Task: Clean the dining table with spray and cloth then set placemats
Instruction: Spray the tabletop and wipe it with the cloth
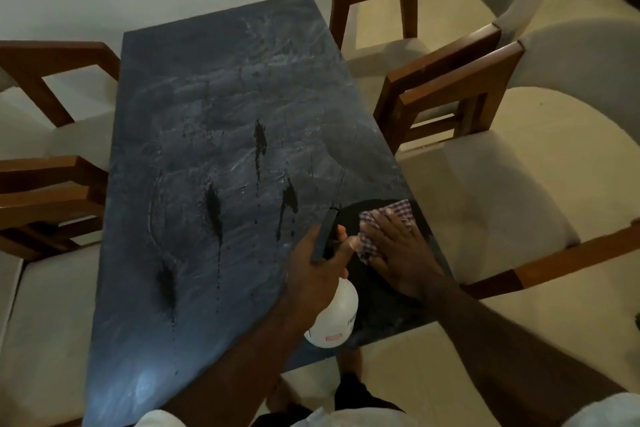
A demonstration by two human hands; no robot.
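A dark, dusty dining table (194, 87) fills the middle of the view, marked with several wet dark spray streaks. My left hand (318, 270) holds a white spray bottle (336, 315) by its dark trigger head above the table's near right part. Beside it, my right hand (398, 246) lies flat with fingers spread on a checked cloth (391, 215), pressing it onto the table near the right edge. The patch around the cloth looks darker and wiped. No placemats are in view.
Wooden chairs with beige cushions surround the table: two on the left (52, 191), two on the right (450, 90), one at the near end (415, 374). A white wall runs behind the table's far end.
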